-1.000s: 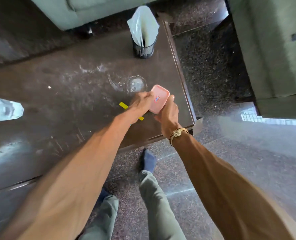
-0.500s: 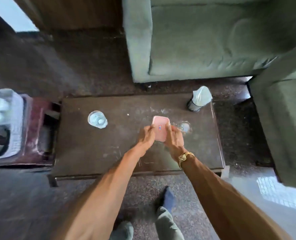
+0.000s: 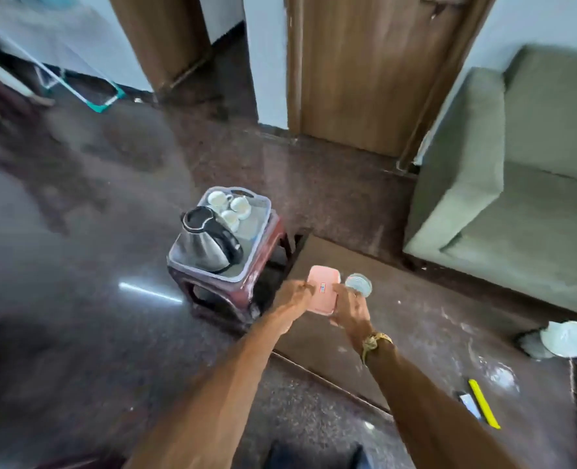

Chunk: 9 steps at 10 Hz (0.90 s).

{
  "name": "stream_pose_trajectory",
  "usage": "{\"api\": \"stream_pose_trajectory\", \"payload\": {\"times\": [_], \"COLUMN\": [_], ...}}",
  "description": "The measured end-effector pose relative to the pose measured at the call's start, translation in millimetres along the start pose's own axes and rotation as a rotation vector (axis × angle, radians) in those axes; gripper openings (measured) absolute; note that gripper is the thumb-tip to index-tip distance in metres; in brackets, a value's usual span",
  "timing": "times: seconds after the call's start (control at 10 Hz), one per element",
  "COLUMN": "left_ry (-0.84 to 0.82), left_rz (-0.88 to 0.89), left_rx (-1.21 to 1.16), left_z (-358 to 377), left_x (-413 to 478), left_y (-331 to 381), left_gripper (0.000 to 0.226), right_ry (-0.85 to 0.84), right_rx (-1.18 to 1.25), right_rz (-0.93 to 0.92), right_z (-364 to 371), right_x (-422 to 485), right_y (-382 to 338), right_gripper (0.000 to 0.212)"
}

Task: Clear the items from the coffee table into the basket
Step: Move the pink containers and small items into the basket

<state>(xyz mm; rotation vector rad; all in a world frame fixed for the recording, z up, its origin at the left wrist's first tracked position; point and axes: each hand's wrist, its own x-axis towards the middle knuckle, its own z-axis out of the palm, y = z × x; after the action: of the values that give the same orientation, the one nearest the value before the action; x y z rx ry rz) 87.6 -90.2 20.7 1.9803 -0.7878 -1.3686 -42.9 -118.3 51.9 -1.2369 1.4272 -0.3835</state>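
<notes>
Pink box (image 3: 322,292) up between both hands; left hand (image 3: 292,296) pinches its left edge, right hand (image 3: 349,308) curls round its right side. It hangs over the coffee table's (image 3: 398,319) end, beside a glass (image 3: 358,284); the basket (image 3: 209,274), carrying kettle (image 3: 209,245) and cups (image 3: 233,206), sits just beyond.

Light is being reflected off glossy stone floor (image 3: 77,272) and brushed-metal kettle (image 3: 200,250), its handle (image 3: 231,243) black plastic; basket (image 3: 259,242) translucent plastic; pink box (image 3: 322,292) smooth plastic; table (image 3: 415,319) dark wood, being dulled by whitish smears; sofa (image 3: 476,198) cloth.
</notes>
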Motion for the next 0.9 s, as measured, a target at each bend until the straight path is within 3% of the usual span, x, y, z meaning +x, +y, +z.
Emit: {"api": "stream_pose_trajectory", "payload": {"times": [0.1, 0.3, 0.5, 0.7, 0.9], "left_ry": [0.024, 0.153, 0.252, 0.236, 0.164], "left_rz": [0.009, -0.033, -0.013, -0.016, -0.029], "left_rx": [-0.063, -0.007, 0.039, 0.089, 0.182], "left_z": [-26, -73, -112, -141, -173], "left_x": [5, 41, 83, 130, 206], "left_y": [2, 13, 40, 50, 62], "left_gripper": [0.022, 0.034, 0.024, 0.021, 0.027], "right_ry": [-0.042, -0.097, -0.177, -0.158, -0.078], "right_rx": [-0.170, 0.017, 0.057, 0.160, 0.314], "right_rz": [-0.014, 0.032, 0.034, 0.066, 0.233], "right_z": [27, 55, 80, 103, 139], "right_x": [21, 67, 112, 152, 199], "right_y": [3, -42, -89, -110, -136], "right_gripper": [0.034, 0.040, 0.039, 0.042, 0.064]}}
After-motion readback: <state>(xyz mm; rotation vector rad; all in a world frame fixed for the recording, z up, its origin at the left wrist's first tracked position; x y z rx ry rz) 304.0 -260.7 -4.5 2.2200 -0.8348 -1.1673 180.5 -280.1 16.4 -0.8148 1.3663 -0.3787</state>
